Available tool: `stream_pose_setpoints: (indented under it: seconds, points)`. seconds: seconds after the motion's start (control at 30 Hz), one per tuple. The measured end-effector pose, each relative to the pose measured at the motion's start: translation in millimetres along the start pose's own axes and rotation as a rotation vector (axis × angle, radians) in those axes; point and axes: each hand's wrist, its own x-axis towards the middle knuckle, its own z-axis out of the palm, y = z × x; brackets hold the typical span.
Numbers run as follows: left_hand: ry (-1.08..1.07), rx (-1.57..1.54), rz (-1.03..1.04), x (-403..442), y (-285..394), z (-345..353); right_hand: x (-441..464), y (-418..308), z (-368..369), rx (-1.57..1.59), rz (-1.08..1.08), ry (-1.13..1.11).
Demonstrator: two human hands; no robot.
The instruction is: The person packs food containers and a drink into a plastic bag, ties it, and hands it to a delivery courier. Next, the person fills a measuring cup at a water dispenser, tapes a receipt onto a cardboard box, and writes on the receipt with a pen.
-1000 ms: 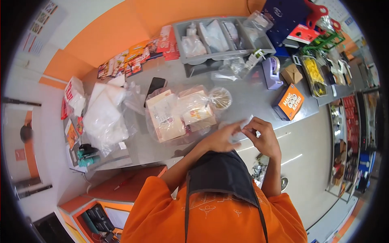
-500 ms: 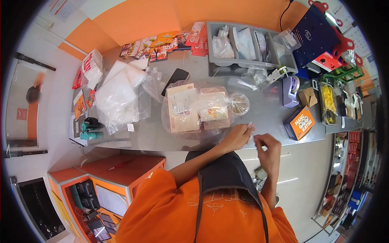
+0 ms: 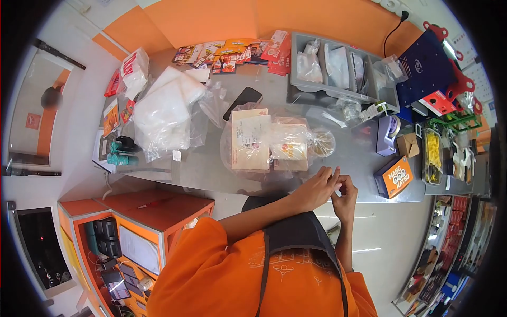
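My left hand (image 3: pixel 317 191) and my right hand (image 3: pixel 345 199) meet at the front edge of the steel table (image 3: pixel 211 177). Their fingers are bent together around a small whitish, clear piece, too small to make out. Just beyond my left hand lies a clear plastic bag holding flat boxes (image 3: pixel 251 138), one with a paper slip on it. A round clear-wrapped container (image 3: pixel 321 143) sits at the bag's right end. Right of my hands stands an orange box (image 3: pixel 395 177) with "MANG KATSU" lettering.
A black phone (image 3: pixel 243 101) lies behind the bagged boxes. White plastic bags (image 3: pixel 163 113) are piled at left. A grey divided tray (image 3: pixel 343 68) stands at the back, with a purple tape dispenser (image 3: pixel 387 136) to its front right. Leaflets (image 3: pixel 229 55) line the wall.
The view has shifted, so the table's things appear further right. My hands, apart half a second ago, have come together at the fingertips.
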Motion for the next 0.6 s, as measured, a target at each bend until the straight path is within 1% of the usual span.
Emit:
stream_pose_setpoints:
  seconds: [0.07, 0.17, 0.27, 0.3, 0.4, 0.43, 0.53, 0.57, 0.6]
  points:
    - [0.012, 0.031, 0.008, -1, -3, -2, 0, -4, 3, -0.111, -0.007, -0.017]
    - [0.033, 0.013, -0.016, -5, -5, -1, 1, -3, 8, -0.164, -0.013, 0.015]
    - [0.014, -0.115, -0.054, -9, -8, 13, -2, -4, 29, -0.321, 0.028, 0.241]
    - [0.002, -0.171, -0.07, -8, -7, 13, -3, 3, 30, -0.313, 0.04, 0.257]
    - [0.006, -0.344, -0.161, -8, -10, 7, -4, 17, 22, 0.071, 0.108, 0.194]
    - [0.048, -0.413, -0.161, -8, -10, 5, -7, 15, 17, 0.207, 0.155, 0.165]
    - [0.043, -0.445, -0.219, -7, -14, 1, -12, 3, 8, 0.672, 0.267, 0.151]
    - [0.047, -0.466, -0.229, -5, -13, 0, -12, 7, 8, 0.715, 0.306, 0.18]
    - [0.088, -0.399, -0.189, -4, -11, -1, -12, 10, 9, 0.716, 0.326, 0.199]
